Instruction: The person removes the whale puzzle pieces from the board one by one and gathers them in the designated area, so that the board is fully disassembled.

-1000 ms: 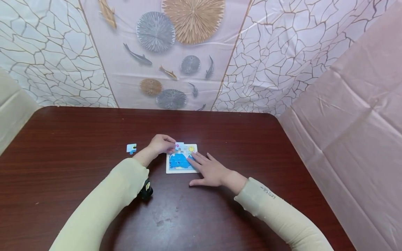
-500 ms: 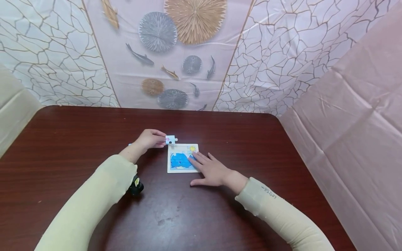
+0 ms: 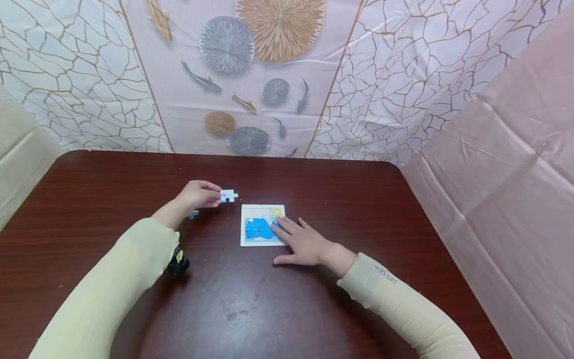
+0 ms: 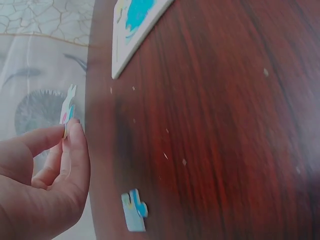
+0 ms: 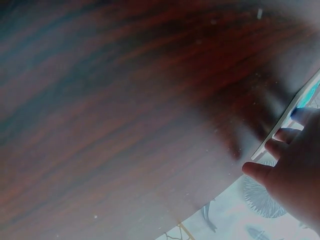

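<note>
Between thumb and fingers my left hand (image 3: pixel 199 195) pinches a pale puzzle piece (image 3: pixel 227 195) with a pink mark, held above the table to the left of the puzzle board. The white-framed puzzle board (image 3: pixel 243 239) shows a blue whale and a yellow sun; its upper left part looks pale. My right hand (image 3: pixel 306 247) lies spread, its fingertips resting on the board's right side. A second puzzle piece (image 4: pixel 134 211), blue and white, lies on the table below my left hand; in the head view the hand partly hides it.
The dark brown wooden table (image 3: pixel 287 309) has rounded far corners. Patterned cloth (image 3: pixel 278 124) hangs behind it, and plain pinkish cloth (image 3: pixel 493 164) stands along the right. A black device (image 3: pixel 179 262) sits at my left wrist.
My left hand has lifted the pale puzzle piece from the board's upper left and carried it leftward. My right hand has stayed on the board.
</note>
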Tool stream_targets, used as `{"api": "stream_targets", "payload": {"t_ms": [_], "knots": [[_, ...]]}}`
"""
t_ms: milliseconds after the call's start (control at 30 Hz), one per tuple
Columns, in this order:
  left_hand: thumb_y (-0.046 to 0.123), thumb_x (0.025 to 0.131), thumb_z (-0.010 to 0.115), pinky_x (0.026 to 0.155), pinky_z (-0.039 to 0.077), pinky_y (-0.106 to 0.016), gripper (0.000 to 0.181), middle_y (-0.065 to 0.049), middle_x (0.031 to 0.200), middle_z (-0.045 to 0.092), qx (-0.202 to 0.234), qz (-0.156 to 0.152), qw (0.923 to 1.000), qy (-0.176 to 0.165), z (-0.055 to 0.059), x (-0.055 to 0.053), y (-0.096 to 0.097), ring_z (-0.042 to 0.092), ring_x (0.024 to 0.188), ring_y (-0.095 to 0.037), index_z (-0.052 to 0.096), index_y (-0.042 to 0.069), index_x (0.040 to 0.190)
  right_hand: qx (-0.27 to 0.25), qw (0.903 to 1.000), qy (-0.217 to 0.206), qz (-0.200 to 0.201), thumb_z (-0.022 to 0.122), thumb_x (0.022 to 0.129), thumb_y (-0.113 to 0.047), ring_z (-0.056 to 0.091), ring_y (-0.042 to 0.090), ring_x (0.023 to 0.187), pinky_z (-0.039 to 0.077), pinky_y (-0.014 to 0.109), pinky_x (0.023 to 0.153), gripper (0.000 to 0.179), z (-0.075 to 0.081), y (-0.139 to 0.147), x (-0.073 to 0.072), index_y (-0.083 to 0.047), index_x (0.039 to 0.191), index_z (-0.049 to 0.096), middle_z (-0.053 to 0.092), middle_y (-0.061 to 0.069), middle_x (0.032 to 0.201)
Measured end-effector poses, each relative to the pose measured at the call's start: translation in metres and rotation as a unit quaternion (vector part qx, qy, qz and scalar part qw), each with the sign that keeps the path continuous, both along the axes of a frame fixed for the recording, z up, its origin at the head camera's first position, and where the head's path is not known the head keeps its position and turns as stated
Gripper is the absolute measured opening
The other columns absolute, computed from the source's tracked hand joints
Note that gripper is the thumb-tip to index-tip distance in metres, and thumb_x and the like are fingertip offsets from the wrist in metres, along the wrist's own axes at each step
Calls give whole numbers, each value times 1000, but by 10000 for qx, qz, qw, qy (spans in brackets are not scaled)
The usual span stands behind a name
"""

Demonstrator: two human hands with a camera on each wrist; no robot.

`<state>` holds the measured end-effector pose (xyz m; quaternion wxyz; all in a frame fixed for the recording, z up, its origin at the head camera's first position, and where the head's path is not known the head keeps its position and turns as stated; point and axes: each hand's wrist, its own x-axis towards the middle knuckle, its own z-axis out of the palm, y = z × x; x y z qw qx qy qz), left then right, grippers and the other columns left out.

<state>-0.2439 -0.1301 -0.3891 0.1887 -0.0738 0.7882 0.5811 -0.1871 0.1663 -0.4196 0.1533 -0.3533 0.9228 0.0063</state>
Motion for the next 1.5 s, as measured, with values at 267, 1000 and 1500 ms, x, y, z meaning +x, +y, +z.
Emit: {"api": "stream_targets", "payload": {"t_ms": [267, 1000, 1500], "knots": [[11, 93, 56, 76, 57, -22, 37, -12, 97, 66, 111, -86, 9999, -75, -11, 3, -19, 63, 71, -4, 51, -8, 124, 34, 10000, -13, -41, 45, 84, -69, 9, 20, 146, 13, 52, 117, 89, 1, -1, 0, -22, 151, 13, 11, 4, 159], [2, 89, 59, 64, 57, -21, 36, -8, 80, 62, -64, -90, 9995, -312, -20, 9, -41, 61, 61, -5, 51, -14, 120, 8, 9999, -90, -62, 47, 84, -68, 9, 20, 146, 13, 53, 117, 89, 2, 0, 1, -21, 151, 13, 10, 4, 159], [8, 97, 43, 64, 56, -19, 39, -10, 89, 62, -213, -290, 9993, -109, -16, 12, -35, 60, 62, -2, 44, -19, 125, 29, 10000, -48, -34, 45, 84, -69, 9, 20, 146, 13, 52, 118, 89, 0, 0, 0, -22, 151, 13, 10, 4, 159]]}}
